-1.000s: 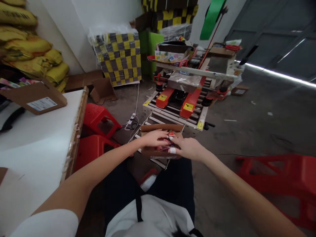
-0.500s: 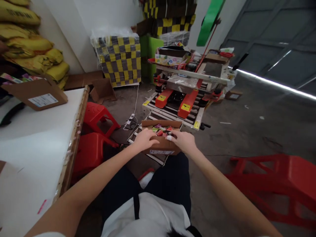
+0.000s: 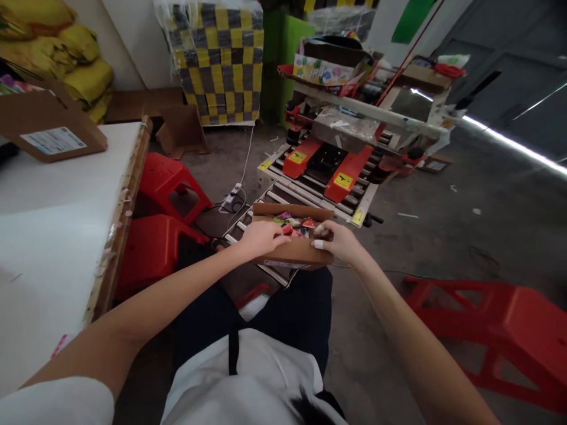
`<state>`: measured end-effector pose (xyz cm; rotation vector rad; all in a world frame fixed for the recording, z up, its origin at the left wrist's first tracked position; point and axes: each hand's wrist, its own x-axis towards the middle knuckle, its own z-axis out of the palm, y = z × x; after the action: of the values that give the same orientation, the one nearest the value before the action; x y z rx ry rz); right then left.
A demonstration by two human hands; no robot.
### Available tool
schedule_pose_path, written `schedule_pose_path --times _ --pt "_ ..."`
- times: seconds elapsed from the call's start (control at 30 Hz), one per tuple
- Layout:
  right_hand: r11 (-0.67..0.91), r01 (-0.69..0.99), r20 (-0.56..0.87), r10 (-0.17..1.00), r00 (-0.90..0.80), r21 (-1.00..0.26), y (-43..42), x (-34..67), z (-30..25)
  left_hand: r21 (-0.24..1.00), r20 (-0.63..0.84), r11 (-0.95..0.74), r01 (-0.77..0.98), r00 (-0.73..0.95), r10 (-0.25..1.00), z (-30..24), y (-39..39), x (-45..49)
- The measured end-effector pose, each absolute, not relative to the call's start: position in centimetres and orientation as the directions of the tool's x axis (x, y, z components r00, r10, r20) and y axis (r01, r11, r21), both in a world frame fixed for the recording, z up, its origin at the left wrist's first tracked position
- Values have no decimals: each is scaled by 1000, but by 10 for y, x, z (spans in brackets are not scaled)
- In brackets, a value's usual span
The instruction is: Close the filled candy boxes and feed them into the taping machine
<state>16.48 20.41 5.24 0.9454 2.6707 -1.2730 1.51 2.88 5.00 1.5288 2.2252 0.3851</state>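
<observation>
A small brown cardboard box (image 3: 292,252) sits on the near end of a roller conveyor, its top open and its far flap (image 3: 295,210) standing up. Colourful small wrapped packets (image 3: 296,228) fill it. At its left side, my left hand (image 3: 261,239) curls over the rim, thumb toward the near edge and its fingertips partly hidden. My right hand (image 3: 334,241) pinches the near right corner of the box between thumb and fingers. White tape or a bandage shows on a right-hand digit. A printed label is partly visible on the near side.
Beyond the box stands a carton-sealing machine (image 3: 349,127) with orange guides on rollers. Red stools (image 3: 153,248) are at the left, beside a white table (image 3: 57,200) carrying a labelled carton (image 3: 51,121). Another red stool (image 3: 509,330) stands right. A power strip (image 3: 231,198) lies on the floor.
The view has tilted down and closer. My right hand has shifted toward the box's right corner, its fingers curling onto the edge. My left hand stays at the left side.
</observation>
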Motion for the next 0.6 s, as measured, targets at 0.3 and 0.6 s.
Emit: schedule_pose_path --times 0.3,0.6 --pt "807 503 -64 510 -858 -310 184 167 51 318 144 358 878 -418 897 31 35 43" --pt "969 228 -266 197 -943 -90 188 148 64 241 43 156 958 -171 984 28 43 24"
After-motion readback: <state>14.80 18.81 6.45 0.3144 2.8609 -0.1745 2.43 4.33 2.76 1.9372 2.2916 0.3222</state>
